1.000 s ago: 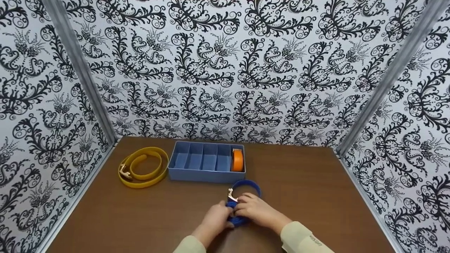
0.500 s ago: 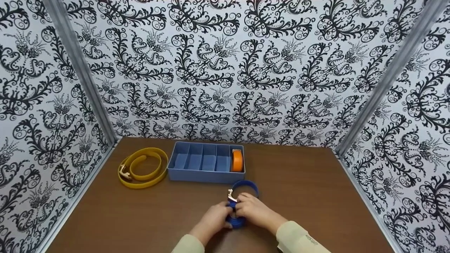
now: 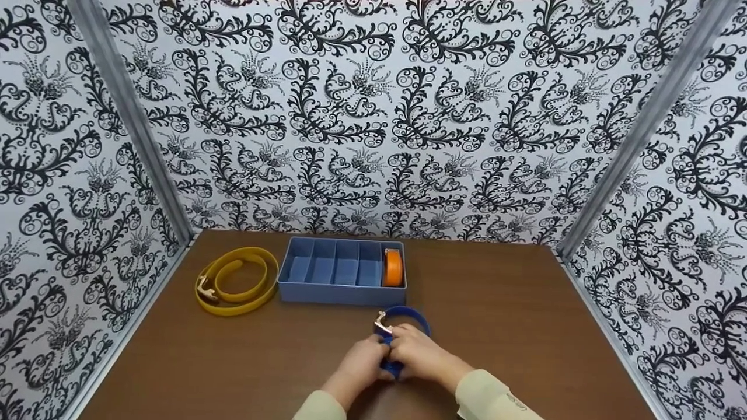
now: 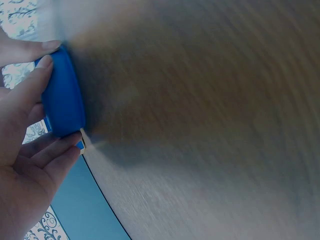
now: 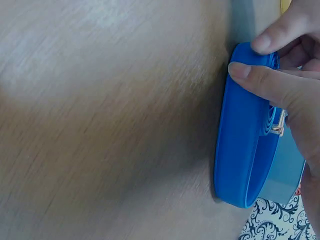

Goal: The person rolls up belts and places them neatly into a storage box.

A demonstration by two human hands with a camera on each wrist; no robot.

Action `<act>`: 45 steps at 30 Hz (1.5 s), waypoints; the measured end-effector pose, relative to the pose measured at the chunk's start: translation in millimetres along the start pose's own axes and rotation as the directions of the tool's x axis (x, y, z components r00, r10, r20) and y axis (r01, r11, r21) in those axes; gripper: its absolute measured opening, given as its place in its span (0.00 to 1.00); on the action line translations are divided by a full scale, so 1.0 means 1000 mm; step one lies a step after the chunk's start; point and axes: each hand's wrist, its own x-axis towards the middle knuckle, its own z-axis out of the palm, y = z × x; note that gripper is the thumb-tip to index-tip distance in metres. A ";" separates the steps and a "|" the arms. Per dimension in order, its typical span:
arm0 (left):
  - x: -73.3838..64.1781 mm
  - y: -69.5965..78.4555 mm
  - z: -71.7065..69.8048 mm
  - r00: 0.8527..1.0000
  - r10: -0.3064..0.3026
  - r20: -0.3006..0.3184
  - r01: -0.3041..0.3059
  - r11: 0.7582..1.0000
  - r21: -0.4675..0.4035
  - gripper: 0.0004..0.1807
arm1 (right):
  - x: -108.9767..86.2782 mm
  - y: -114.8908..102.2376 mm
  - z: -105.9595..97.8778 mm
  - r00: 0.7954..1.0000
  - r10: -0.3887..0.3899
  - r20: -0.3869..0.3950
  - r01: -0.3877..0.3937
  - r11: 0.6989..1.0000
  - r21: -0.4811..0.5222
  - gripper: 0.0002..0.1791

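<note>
A blue belt [image 3: 415, 315] stands on edge on the table, partly wound into a tight coil between my hands, with a wider loop beyond. Its gold buckle [image 3: 381, 324] sticks out just past my fingertips. My left hand [image 3: 363, 363] grips the coil from the left; in the left wrist view its thumb and fingers bracket the blue strap [image 4: 65, 95]. From the right, my right hand [image 3: 425, 353] pinches the same coil, and the right wrist view shows both thumbs on the strap [image 5: 237, 135]. My fingers hide much of the coil.
Behind the belt stands a blue-grey divided box [image 3: 341, 294], an orange coiled belt [image 3: 394, 268] in its rightmost compartment. A yellow belt [image 3: 236, 306] lies loosely coiled left of the box. Patterned walls [image 3: 362, 116] enclose the brown table [image 3: 496, 291].
My hands have closed in further around the coil, covering more of it. The blue belt's loop and buckle have shifted slightly. The box and yellow belt stay in place.
</note>
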 end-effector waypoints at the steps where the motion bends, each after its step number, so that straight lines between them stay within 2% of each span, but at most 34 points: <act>1: 0.001 0.000 0.000 1.000 0.006 -0.010 -0.006 1.000 0.009 0.21 | -0.001 0.001 0.000 1.000 0.006 0.003 -0.006 1.000 0.006 0.15; 6: 0.003 0.002 0.000 1.000 0.011 0.003 -0.012 0.999 0.036 0.18 | -0.013 0.008 -0.003 1.000 0.001 0.028 -0.001 1.000 0.003 0.19; 11: 0.003 0.003 -0.001 0.999 -0.005 0.040 0.003 0.998 0.061 0.16 | -0.019 0.014 -0.007 0.995 -0.079 0.068 0.082 0.995 -0.048 0.12; 15: 0.002 0.004 -0.001 0.999 -0.004 0.040 0.002 0.998 0.059 0.15 | -0.020 0.017 -0.007 0.985 -0.146 0.095 0.159 0.977 -0.139 0.14; 18: 0.003 0.005 0.000 0.999 0.014 0.047 -0.016 0.998 0.061 0.15 | -0.021 0.020 -0.005 0.978 -0.196 0.068 0.205 0.964 -0.166 0.13; 21: 0.003 0.005 -0.001 0.998 0.038 0.056 -0.041 0.998 0.049 0.15 | -0.022 0.022 -0.002 0.974 -0.228 0.004 0.226 0.962 -0.155 0.13; 25: 0.003 0.001 -0.005 0.996 0.058 0.073 -0.059 0.998 0.016 0.15 | -0.018 0.020 0.000 0.978 -0.205 -0.028 0.199 0.971 -0.134 0.11; 30: 0.002 -0.002 -0.008 0.992 0.060 0.107 -0.058 0.998 -0.026 0.15 | -0.014 0.013 -0.005 0.990 -0.139 -0.008 0.137 0.985 -0.101 0.09; 34: 0.001 -0.001 -0.007 0.994 0.054 0.098 -0.052 0.998 -0.029 0.15 | -0.010 0.008 -0.007 0.996 -0.092 0.004 0.093 0.995 -0.043 0.07; 40: 0.000 0.007 -0.001 1.000 -0.026 0.013 0.027 0.998 -0.059 0.19 | -0.005 0.002 -0.008 0.999 -0.024 0.024 0.025 0.999 -0.038 0.12; 45: 0.000 0.014 0.002 0.995 -0.095 -0.013 0.094 0.994 -0.062 0.21 | -0.003 0.000 -0.009 0.999 0.016 0.050 -0.016 1.000 -0.005 0.14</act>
